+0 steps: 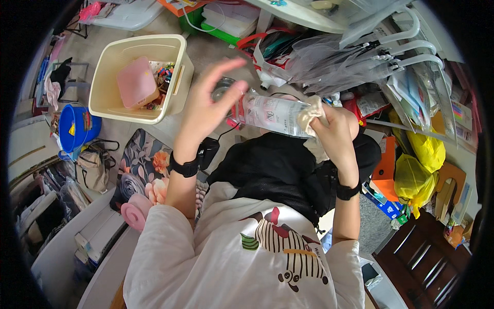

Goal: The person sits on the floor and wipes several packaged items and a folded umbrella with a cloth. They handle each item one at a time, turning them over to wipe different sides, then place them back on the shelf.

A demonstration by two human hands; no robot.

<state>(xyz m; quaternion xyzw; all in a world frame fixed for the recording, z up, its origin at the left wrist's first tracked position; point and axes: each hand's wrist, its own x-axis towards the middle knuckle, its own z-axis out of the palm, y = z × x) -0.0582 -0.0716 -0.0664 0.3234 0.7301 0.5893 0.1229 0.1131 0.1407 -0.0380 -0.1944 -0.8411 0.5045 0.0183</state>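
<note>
My right hand (pixel 334 129) grips a crumpled cream cloth (pixel 310 114) at the right end of a clear plastic package (pixel 270 114). Printed writing and a red band show on the package, which lies sideways above my lap. Whether the fingers also pinch the package through the cloth is hidden. My left hand (pixel 208 100), blurred by motion, is raised at the package's other end with thumb and fingers apart and nothing between them. Behind that hand, a clear round container (pixel 222 89) is partly covered.
A cream plastic bin (pixel 101 83) holding a pink box (pixel 135 83) and small colourful items stands ahead to the left. Farther left is a blue bucket (pixel 73 133). White-handled clear umbrellas (pixel 332 63) lie ahead to the right. Yellow plastic bags (pixel 417 174) sit at right.
</note>
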